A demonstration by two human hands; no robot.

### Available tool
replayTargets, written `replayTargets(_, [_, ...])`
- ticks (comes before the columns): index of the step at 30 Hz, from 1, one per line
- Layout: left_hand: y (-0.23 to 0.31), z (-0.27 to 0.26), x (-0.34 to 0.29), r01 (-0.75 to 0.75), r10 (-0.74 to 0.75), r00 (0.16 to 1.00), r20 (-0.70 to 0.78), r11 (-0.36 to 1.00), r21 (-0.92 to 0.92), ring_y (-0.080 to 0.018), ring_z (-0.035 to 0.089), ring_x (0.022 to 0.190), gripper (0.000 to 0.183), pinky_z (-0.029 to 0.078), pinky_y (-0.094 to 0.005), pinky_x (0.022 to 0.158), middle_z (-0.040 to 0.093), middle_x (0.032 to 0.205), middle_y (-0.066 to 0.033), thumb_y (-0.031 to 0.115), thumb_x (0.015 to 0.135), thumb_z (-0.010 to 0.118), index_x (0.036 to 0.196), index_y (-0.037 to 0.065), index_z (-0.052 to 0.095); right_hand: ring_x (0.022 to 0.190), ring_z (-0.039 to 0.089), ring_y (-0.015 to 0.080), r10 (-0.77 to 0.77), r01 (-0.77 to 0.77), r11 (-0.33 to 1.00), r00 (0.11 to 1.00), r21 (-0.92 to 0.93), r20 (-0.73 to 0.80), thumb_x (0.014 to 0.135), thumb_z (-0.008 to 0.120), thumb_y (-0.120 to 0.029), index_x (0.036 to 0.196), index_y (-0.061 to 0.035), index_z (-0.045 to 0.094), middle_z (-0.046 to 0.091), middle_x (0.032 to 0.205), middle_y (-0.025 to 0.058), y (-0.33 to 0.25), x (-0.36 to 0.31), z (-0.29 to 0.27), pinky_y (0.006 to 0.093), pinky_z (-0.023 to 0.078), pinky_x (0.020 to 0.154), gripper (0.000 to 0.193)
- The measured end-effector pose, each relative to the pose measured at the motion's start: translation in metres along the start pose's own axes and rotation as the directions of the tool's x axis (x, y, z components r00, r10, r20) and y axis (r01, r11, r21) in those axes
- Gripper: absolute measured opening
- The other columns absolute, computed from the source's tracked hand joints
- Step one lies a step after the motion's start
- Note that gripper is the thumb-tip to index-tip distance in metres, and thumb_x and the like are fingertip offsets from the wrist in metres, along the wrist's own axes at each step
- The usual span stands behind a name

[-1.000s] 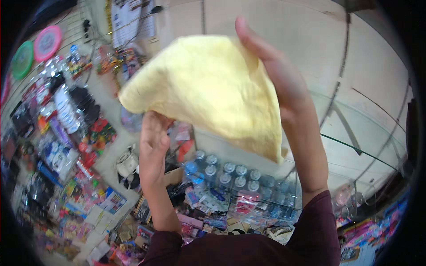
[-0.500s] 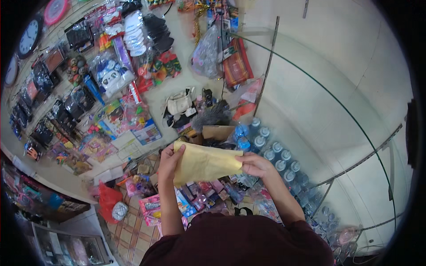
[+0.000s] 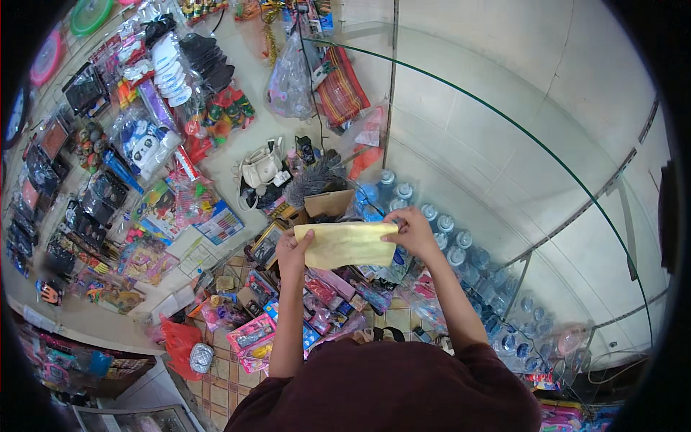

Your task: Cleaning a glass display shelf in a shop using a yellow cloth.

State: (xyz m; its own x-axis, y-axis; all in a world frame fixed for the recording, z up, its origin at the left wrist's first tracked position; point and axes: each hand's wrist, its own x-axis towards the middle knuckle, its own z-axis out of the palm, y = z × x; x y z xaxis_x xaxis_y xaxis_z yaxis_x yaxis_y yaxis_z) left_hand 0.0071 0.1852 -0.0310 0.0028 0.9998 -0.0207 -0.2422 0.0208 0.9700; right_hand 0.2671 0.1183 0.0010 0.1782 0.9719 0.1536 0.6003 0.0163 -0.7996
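A pale yellow cloth, which looks folded into a rectangle, is stretched level between both hands. At its left end my left hand pinches it, the thumb lying on top. My right hand grips the upper right corner between thumb and fingers. Beneath the cloth, packaged toys and small goods lie piled on the floor, partly hidden by it. Just beyond it stands an open cardboard box.
Glass shelves curve along the right wall, above rows of clear bottles. Packaged goods hang on the left wall. A red plastic bag and a silvery ball of yarn or cord rest on the tiled floor.
The cloth has gone from a larger, slanting sheet with a hanging left side to a narrower, level rectangle. My right hand has risen to its upper corner. The whole view has turned a little.
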Motion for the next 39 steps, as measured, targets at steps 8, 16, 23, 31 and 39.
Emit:
replayTargets(8, [0.024,0.006,-0.007,-0.22,0.201,0.954,0.225,0.973,0.064,-0.0125,0.061,0.077,0.038,0.049,-0.0242,0.068,0.066,0.09,-0.0091,-0.001,0.076,0.068,0.112,0.001,0.054,0.077,0.056,0.0161,-0.497,0.417,0.846,0.843,-0.332,-0.206,0.071,0.074,-0.014,0.091,-0.0055,0.06,0.056,0.1,0.0083,-0.007,-0.001,-0.021,0.0286,0.045,0.07,0.026])
replayTargets(16, [0.05,0.002,-0.004,-0.641,0.55,0.758,0.352,0.525,0.56,-0.0222,0.058,0.086,0.015,0.042,-0.0322,0.082,0.06,0.098,-0.0136,0.008,0.077,0.067,0.091,0.003,0.064,0.077,0.054,0.0061,-0.143,0.164,0.884,0.986,0.437,-0.079,0.08,0.068,-0.009,0.095,-0.0032,0.058,0.063,0.083,0.0003,-0.037,-0.006,-0.042,0.0228,0.043,0.073,0.018])
replayTargets(23, [0.05,0.007,-0.005,-0.234,0.204,0.855,0.476,0.972,0.004,-0.013,0.048,0.091,0.022,0.038,-0.0269,0.083,0.051,0.091,-0.0041,0.028,0.096,0.043,0.099,0.007,0.048,0.078,0.058,0.0071,-0.023,0.025,0.591,1.0,0.807,-0.014,0.085,0.062,-0.009,0.099,-0.0061,0.057,0.064,0.084,-0.0013,-0.051,-0.015,-0.033,0.0219,0.045,0.07,0.015])
replayTargets(31, [0.011,0.036,-0.017,-0.316,0.231,0.943,0.24,0.85,0.422,-0.0141,0.046,0.077,0.03,0.04,-0.0294,0.073,0.047,0.08,-0.0074,0.035,0.099,0.034,0.102,0.006,0.042,0.058,0.058,0.0341,0.058,-0.064,0.998,0.891,0.002,-0.449,0.088,0.057,-0.022,0.104,-0.0042,0.05,0.057,0.07,0.0209,-0.039,-0.021,0.019,0.0367,0.042,0.05,0.025])
replayTargets(39, [0.015,0.085,-0.064,-0.153,0.168,0.976,0.141,0.982,-0.112,-0.0119,0.046,0.092,0.025,0.04,-0.026,0.08,0.046,0.103,-0.0076,0.023,0.097,0.042,0.113,0.006,0.033,0.104,0.054,0.0318,-0.428,0.408,0.902,0.813,-0.138,-0.395,0.083,0.058,-0.014,0.122,-0.0038,0.051,0.061,0.112,0.0128,-0.077,-0.05,0.056,0.0407,0.042,0.081,0.041])
